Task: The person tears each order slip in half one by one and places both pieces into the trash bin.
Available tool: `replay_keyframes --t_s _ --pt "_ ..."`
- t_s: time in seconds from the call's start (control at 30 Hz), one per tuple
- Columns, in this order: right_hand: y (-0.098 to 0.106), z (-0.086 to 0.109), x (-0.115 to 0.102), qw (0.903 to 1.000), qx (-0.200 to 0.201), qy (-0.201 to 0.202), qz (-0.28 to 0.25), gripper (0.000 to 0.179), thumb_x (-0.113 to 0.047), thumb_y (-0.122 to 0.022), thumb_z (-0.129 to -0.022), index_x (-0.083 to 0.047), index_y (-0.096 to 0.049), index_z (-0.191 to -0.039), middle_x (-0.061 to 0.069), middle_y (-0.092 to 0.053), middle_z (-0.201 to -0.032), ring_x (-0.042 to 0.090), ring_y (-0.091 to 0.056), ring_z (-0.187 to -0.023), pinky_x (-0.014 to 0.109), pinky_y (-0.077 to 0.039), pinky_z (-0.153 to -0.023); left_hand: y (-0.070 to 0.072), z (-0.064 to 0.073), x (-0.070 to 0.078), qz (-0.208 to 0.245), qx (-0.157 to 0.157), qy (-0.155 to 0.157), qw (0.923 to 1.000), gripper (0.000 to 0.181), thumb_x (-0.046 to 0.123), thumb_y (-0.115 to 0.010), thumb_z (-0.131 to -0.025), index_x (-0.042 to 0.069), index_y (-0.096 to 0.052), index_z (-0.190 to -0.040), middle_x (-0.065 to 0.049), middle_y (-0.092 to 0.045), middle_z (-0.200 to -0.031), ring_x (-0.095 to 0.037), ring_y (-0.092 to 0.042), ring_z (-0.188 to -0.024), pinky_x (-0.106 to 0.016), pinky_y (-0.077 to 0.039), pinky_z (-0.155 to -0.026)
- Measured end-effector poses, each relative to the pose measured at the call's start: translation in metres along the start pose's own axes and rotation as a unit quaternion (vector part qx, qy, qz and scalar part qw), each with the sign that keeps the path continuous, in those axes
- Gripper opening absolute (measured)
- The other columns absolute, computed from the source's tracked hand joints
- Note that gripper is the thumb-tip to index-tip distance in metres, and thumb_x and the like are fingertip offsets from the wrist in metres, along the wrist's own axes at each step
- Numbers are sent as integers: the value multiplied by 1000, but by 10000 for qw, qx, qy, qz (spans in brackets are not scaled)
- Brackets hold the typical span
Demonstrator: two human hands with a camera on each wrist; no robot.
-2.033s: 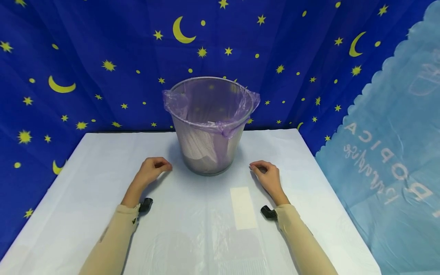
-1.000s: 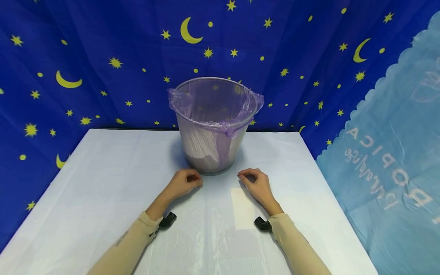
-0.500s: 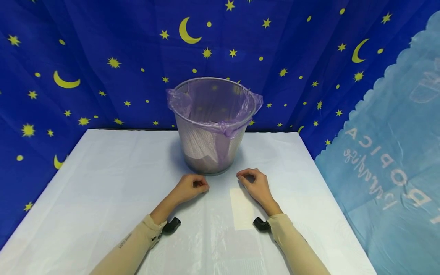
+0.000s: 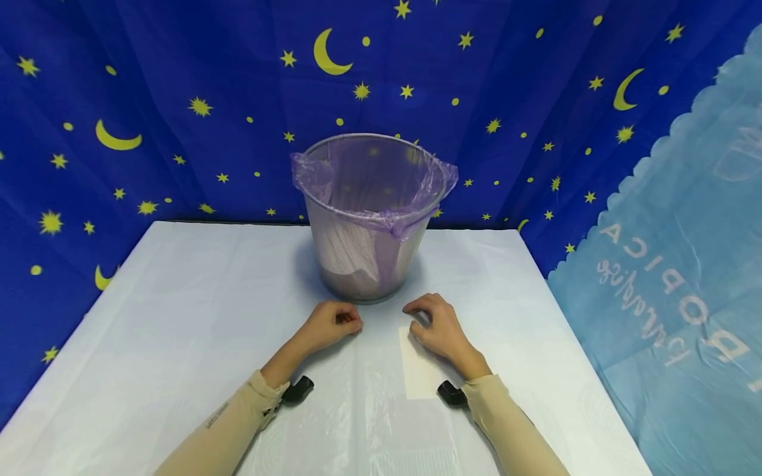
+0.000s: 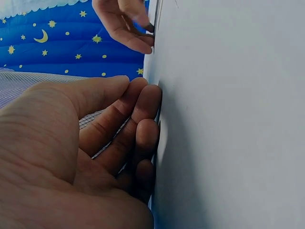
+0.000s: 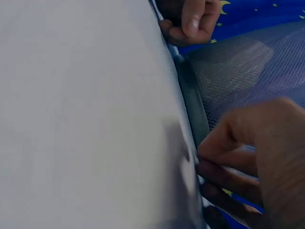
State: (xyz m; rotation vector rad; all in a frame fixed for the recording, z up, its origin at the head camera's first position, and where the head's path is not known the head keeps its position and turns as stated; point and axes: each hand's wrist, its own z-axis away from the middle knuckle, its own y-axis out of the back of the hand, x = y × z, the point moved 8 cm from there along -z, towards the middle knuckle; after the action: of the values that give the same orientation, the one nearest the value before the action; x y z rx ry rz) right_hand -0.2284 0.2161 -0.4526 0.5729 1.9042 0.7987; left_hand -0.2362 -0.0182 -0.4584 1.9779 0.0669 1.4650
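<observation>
A silvery mesh wastebasket (image 4: pixel 330 248) stands upright on the white table, with a translucent purple bag (image 4: pixel 312 177) folded over its rim. Just in front of its base rests my left hand (image 4: pixel 326 327), fingers loosely curled and thumb near the index fingertip; nothing shows in it. My right hand (image 4: pixel 442 330) is to the front right of the basket, thumb and index finger apart, with nothing seen between them. Under and beside that hand lies a flat cream rectangle (image 4: pixel 420 373), partly covered by it. In the right wrist view the basket's mesh (image 6: pixel 238 71) is behind the fingers.
Clear plastic sheeting (image 4: pixel 357 423) seems to cover the front of the white tabletop (image 4: pixel 208 297). A blue curtain (image 4: pixel 238 73) with moons and stars hangs behind the basket. At the right hangs a light blue cloth (image 4: pixel 673 264) with lettering.
My left hand has moved right and nearer, from beside the basket to in front of it. My right hand has shifted left and nearer, and its thumb and index finger have parted.
</observation>
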Motion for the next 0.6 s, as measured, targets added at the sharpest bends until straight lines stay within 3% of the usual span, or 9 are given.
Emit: replay_keyframes --t_s 0.17,0.33,0.6 --pt "0 2 -10 9979 -500 274 314 41 -6 -75 -72 -13 -78 -113 0 -71 -109 20 -63 -106 45 -53 -96 -1 -1 -1 -19 -33 184 9998 6 11 -78 -93 10 -77 -87 3 -73 -79 -5 -63 -72 -24 -51 -72" --pt "3 3 -17 9928 -937 589 462 48 -6 -79 -73 -11 -75 -120 3 -69 -111 19 -61 -102 42 -53 -90 -1 -2 1 1 -18 52 10000 7 10 -78 -93 9 -77 -86 1 -73 -78 -6 -63 -72 -24 -52 -71" --pt "3 5 -20 9877 -1459 442 345 38 -7 -82 -81 -11 -74 -118 1 -69 -105 16 -63 -97 39 -53 -89 -1 -1 -1 -44 10 1 10000 7 9 -79 -92 9 -77 -86 2 -73 -78 -5 -62 -72 -24 -52 -72"
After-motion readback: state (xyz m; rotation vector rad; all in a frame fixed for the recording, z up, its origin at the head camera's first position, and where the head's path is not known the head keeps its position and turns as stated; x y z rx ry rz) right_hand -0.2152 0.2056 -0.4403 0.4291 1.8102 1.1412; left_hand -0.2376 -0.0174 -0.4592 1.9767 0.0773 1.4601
